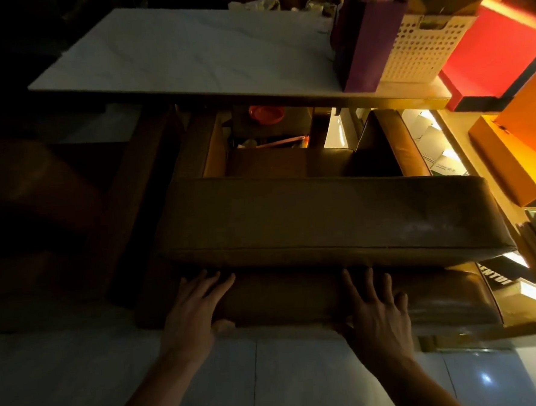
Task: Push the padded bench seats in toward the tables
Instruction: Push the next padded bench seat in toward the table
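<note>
The lower bench seat [297, 298] was pressed by the left hand [193, 311] and right hand [376, 309], fingers straight and spread, fingertips lost under the dim upper cushion [324, 218].

Left hand [193, 311] and right hand [376, 309] flat against padded bench seat [297, 298]

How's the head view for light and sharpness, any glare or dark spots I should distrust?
Head view: dim overall, the left side nearly black; warm overexposed glow on the red box at right; a small glare spot on the floor tile; wide-angle bending of the table edge; both hands, left hand and right hand, and the padded bench seat stay readable.
</note>
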`<state>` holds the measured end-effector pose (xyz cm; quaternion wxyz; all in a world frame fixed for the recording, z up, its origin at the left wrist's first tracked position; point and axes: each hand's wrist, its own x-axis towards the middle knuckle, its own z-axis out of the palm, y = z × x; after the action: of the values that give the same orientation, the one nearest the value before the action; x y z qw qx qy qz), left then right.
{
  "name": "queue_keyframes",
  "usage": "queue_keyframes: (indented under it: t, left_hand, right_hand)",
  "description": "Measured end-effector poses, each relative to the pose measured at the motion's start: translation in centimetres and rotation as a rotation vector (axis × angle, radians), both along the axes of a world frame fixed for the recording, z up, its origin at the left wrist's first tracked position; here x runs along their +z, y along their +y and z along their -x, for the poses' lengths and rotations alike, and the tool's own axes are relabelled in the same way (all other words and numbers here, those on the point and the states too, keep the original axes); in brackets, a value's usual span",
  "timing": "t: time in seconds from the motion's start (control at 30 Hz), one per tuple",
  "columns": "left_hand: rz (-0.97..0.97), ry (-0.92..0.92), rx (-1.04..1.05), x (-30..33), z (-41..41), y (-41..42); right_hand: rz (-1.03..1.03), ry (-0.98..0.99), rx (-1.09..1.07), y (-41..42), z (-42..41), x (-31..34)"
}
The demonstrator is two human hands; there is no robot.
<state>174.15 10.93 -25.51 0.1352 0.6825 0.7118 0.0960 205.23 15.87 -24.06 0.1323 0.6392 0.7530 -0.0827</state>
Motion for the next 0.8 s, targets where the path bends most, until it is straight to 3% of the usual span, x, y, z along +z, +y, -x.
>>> queue_keyframes:
  t: [0.23, 0.8]
  left_hand:
    - [-0.022, 0.014, 0.017, -0.2, 0.5, 4.0]
    - [0.0, 0.034, 0.017, 0.4, -0.1, 4.0]
  right_hand:
    - [-0.053, 0.018, -0.017, 3.5, 1.1, -0.6]
    - [-0.039, 0.102, -0.039, 3.6, 1.1, -0.1]
